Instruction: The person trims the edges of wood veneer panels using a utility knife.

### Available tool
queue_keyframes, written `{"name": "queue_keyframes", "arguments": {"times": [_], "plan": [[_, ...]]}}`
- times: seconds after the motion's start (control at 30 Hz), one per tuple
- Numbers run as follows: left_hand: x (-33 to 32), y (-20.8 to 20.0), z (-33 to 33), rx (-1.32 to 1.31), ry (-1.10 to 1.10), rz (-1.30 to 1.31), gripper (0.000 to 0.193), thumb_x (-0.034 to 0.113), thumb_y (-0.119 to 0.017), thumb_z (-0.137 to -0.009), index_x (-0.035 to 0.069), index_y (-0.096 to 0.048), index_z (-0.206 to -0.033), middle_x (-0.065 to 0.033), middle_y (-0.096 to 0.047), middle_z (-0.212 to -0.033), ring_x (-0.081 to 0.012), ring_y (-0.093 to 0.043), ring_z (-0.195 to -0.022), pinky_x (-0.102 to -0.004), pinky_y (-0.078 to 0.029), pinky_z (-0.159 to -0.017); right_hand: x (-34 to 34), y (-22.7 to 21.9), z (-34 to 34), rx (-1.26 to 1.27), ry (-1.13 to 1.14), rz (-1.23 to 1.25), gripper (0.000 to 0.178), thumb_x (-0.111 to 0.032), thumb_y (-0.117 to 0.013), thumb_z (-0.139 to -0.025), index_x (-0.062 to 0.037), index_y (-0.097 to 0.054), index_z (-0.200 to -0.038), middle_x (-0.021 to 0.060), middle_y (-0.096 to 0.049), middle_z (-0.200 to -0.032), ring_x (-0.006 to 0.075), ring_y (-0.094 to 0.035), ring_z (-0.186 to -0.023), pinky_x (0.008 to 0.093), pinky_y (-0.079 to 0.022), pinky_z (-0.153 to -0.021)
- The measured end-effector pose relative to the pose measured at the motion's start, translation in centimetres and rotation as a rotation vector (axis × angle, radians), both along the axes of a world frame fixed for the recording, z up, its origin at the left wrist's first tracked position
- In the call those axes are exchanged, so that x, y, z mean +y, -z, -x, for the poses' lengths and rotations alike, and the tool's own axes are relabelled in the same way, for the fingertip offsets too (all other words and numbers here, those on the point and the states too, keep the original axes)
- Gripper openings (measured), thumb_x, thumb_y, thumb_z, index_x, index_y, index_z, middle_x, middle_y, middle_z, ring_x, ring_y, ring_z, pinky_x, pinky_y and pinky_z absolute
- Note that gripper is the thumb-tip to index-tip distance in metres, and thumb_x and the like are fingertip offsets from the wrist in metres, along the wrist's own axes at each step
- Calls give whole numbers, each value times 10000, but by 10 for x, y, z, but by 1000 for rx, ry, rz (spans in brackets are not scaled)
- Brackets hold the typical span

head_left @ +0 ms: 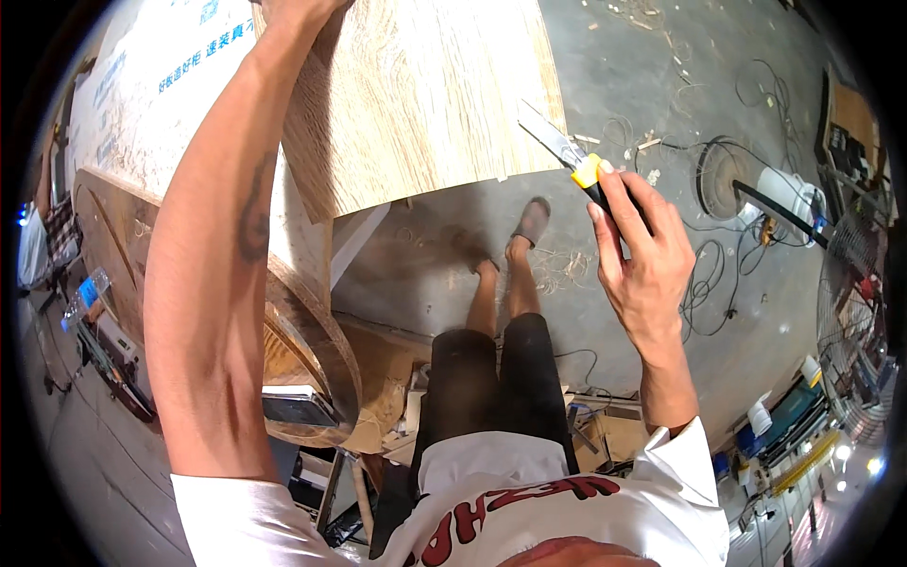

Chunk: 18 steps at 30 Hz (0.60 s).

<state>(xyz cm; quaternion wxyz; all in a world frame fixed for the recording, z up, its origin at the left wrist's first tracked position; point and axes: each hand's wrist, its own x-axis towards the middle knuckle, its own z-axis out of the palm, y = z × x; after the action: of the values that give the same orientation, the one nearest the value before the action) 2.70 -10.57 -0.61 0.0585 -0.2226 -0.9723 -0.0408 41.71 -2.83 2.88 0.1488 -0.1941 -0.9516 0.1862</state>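
My right hand point(641, 248) is closed around the black and yellow handle of a utility knife point(588, 170). Its long pale blade is out and lies over the right edge of a wood-grain sheet point(425, 94), pointing up and left. Whether the blade touches the sheet, I cannot tell. My left arm reaches far forward across the sheet's left side. At the top edge of the picture my left hand point(295, 8) is cut off, so its fingers are mostly out of sight.
Left of the sheet lies a white board point(142, 104) with blue print. Below it stands a curved brown wooden piece point(326, 364). Cables and a round base point(718, 180) are on the grey floor at right, near a fan cage point(860, 312). Wood scraps lie about.
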Motion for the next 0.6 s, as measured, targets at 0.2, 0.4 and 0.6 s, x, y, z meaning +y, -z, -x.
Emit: {"name": "queue_keyframes", "arguments": {"times": [0.2, 0.4, 0.6], "plan": [[3, 1, -4, 2, 16, -11, 755, 541, -369, -1031, -22, -328, -1532, -230, -297, -1610, -394, -264, -1494, -591, -199, -1199, 15, 0, 14, -16, -45, 9, 442, -125, -796, -813, -158, -714, -1246, 45, -677, -1081, 194, -541, -702, 311, -478, -645], [3, 4, -5, -4, 23, -46, 772, 543, -374, -1025, -24, -307, -1545, -238, -275, -1619, -395, -226, -1511, -579, -153, -1216, 33, 3, 38, 4, -78, 13, 444, -130, -794, -820, -154, -706, -1254, 59, -676, -1075, 206, -549, -707, 319, -483, -650], [5, 1, -7, -37, 14, -70, 769, 528, -393, -1021, -28, -303, -1546, -239, -267, -1622, -388, -216, -1517, -572, -146, -1222, 52, 9, 70, 27, -90, 13, 421, -138, -785, -838, -168, -705, -1251, 55, -679, -1055, 211, -567, -721, 329, -494, -647]]}}
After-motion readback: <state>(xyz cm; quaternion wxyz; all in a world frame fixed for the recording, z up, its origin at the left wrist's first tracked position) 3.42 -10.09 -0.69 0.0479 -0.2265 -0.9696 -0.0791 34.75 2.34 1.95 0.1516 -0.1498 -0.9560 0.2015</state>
